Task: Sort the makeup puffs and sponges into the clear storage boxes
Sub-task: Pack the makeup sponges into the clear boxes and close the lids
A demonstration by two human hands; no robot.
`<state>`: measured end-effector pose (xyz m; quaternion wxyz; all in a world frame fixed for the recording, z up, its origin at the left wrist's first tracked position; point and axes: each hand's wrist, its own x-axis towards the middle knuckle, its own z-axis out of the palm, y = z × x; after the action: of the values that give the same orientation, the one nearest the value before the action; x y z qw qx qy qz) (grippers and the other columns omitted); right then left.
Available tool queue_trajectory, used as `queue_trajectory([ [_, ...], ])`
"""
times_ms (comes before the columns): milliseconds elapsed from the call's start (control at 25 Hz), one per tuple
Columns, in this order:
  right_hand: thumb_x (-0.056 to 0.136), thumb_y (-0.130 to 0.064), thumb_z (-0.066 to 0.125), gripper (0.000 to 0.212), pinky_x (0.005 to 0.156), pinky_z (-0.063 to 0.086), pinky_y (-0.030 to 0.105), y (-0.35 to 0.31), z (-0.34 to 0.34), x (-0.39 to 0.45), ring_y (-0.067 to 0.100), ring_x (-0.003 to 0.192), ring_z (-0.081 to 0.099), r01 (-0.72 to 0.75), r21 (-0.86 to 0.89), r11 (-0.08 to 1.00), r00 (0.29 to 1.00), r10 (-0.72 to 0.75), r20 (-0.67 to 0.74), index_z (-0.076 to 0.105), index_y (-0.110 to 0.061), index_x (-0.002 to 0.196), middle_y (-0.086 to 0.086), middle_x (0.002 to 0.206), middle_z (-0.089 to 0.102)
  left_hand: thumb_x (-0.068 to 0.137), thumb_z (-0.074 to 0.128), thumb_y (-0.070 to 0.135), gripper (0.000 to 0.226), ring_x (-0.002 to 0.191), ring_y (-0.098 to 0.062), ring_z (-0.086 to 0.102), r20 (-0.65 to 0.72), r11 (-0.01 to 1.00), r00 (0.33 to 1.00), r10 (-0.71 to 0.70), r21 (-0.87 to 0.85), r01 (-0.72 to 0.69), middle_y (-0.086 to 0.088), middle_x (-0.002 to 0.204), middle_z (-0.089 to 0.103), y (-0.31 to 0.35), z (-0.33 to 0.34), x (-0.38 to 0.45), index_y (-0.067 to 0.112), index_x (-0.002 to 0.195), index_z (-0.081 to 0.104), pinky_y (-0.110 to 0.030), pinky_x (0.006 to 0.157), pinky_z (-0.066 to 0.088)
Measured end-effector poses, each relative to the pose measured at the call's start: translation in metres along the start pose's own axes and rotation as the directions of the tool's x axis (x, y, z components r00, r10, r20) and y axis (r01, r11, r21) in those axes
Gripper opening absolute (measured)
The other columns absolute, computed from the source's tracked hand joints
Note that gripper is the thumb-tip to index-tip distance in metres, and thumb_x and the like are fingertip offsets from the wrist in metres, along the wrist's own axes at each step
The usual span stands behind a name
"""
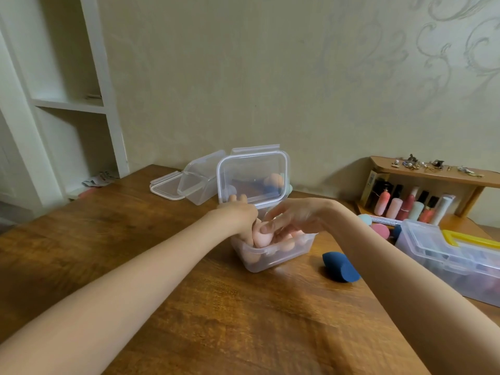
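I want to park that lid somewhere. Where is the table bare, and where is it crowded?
Bare wood lies left of the open box, from the left forearm to the table's left edge, and in front of it between both forearms. Crowded: the right side, with the blue sponge, long clear case and bottle shelf; behind, the empty tipped box.

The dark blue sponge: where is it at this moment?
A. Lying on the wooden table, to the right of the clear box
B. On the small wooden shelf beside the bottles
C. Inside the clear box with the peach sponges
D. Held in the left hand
A. The dark blue sponge lies by itself on the wooden table, right of the clear box and untouched by either hand.
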<state>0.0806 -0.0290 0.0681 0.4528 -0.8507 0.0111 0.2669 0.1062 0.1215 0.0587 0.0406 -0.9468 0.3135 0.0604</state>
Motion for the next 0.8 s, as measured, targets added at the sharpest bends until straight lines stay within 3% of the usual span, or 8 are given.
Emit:
queue_trajectory([
  [80,0.086,-0.015,0.065,0.027,0.08,0.05,0.018,-0.004,0.003,-0.002,0.012,0.095,0.062,-0.012,-0.058,0.998,0.999,0.014,0.044,0.063,-0.009,0.112,0.0,0.105,0.065,0.082,0.066,0.024,0.031,0.12,-0.026,0.037,-0.071,0.999,0.997,-0.005,-0.042,0.002,-0.009,0.126,0.038,-0.005,0.002,0.001,0.012,0.11,0.062,-0.036,0.097,0.045],
  [160,0.086,-0.024,0.065,0.033,0.077,0.047,0.017,-0.014,0.013,0.002,0.009,0.091,0.06,-0.043,-0.292,0.956,0.999,0.045,0.001,0.062,-0.011,0.116,-0.003,0.103,0.065,0.083,0.067,0.023,0.024,0.117,-0.024,0.039,-0.112,0.997,0.994,-0.007,-0.079,-0.002,-0.007,0.122,0.041,-0.009,0.004,0.004,0.012,0.104,0.065,-0.033,0.093,0.046],
  [280,0.092,-0.025,0.055,0.034,0.085,0.044,0.026,-0.024,0.043,0.024,0.019,0.1,0.058,-0.067,-0.755,0.652,0.989,-0.054,-0.135,0.057,-0.007,0.12,0.008,0.113,0.064,0.089,0.056,0.006,0.023,0.121,-0.027,0.037,-0.151,0.995,0.988,-0.015,-0.097,0.0,-0.01,0.125,0.04,-0.013,0.006,0.005,0.008,0.111,0.062,-0.033,0.093,0.042],
  [360,0.097,-0.02,0.042,0.034,0.096,0.04,0.031,-0.028,0.062,0.033,0.027,0.117,0.054,-0.088,-0.874,0.478,0.98,-0.116,-0.162,0.053,-0.003,0.124,0.015,0.125,0.058,0.09,0.047,-0.002,0.032,0.126,-0.03,0.035,-0.161,0.993,0.987,-0.021,-0.117,0.002,-0.012,0.13,0.037,-0.014,0.006,0.006,0.004,0.12,0.056,-0.035,0.099,0.038],
  [400,0.097,-0.019,0.041,0.035,0.095,0.041,0.031,-0.031,0.062,0.029,0.027,0.118,0.052,-0.09,-0.88,0.466,0.982,-0.105,-0.156,0.052,-0.002,0.125,0.016,0.127,0.057,0.091,0.047,-0.002,0.032,0.125,-0.03,0.036,-0.15,0.992,0.988,-0.028,-0.13,0.009,-0.012,0.131,0.036,-0.013,0.005,0.005,0.004,0.122,0.054,-0.035,0.1,0.038],
  [520,0.091,-0.029,0.056,0.037,0.083,0.044,0.025,-0.033,0.034,0.009,0.018,0.102,0.055,-0.066,-0.651,0.756,0.998,0.036,-0.059,0.058,-0.012,0.124,0.006,0.119,0.062,0.086,0.066,0.021,0.029,0.117,-0.026,0.043,-0.066,0.994,0.997,-0.03,-0.108,0.023,-0.009,0.125,0.04,-0.016,-0.001,0.001,0.01,0.112,0.061,-0.032,0.093,0.044],
  [680,0.09,-0.019,0.058,0.028,0.097,0.046,0.024,-0.031,0.011,-0.012,0.013,0.105,0.063,0.088,-0.398,0.913,0.995,-0.066,0.07,0.065,-0.019,0.118,0.0,0.11,0.068,0.076,0.072,0.04,0.04,0.111,-0.023,0.045,0.099,0.998,0.994,-0.047,0.038,0.043,-0.005,0.124,0.038,-0.044,-0.011,0.001,0.015,0.106,0.064,-0.03,0.086,0.044],
  [800,0.092,-0.011,0.051,0.017,0.088,0.053,0.03,-0.037,-0.022,-0.006,0.018,0.076,0.069,0.158,-0.109,0.981,0.941,-0.183,-0.283,0.068,-0.009,0.096,0.009,0.088,0.073,0.076,0.073,0.034,0.03,0.104,-0.019,0.038,0.103,0.999,0.994,-0.028,0.025,0.026,-0.003,0.121,0.037,-0.049,-0.012,0.001,0.017,0.099,0.063,-0.031,0.086,0.043],
])
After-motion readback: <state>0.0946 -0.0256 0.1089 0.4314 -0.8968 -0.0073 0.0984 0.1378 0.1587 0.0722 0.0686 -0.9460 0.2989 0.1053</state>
